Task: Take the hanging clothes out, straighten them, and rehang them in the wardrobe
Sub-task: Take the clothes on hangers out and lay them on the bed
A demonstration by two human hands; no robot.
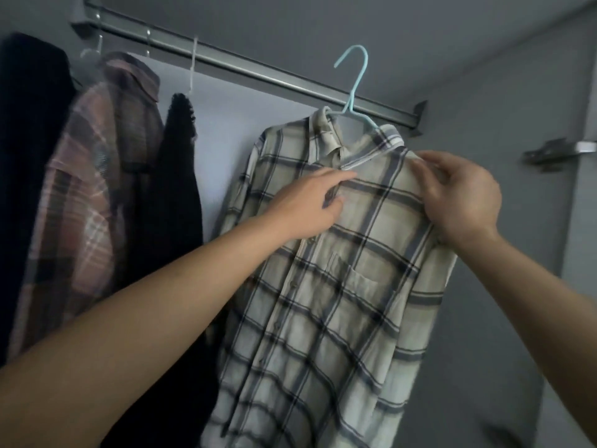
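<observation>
A beige shirt with dark checks (pixel 339 302) hangs on a light blue hanger (pixel 355 82). The hanger's hook is off the metal rail (pixel 258 71), in front of it. My right hand (pixel 458 195) grips the shirt's right shoulder, over the hanger's arm. My left hand (pixel 310 205) pinches the shirt's front placket just below the collar, index finger stretched along the cloth.
On the rail to the left hang a black knitted garment (pixel 177 195) on a white hanger, a pink plaid shirt (pixel 97 176) and a dark garment (pixel 29 156). The wardrobe's grey side wall with a metal hinge (pixel 555 153) stands at the right.
</observation>
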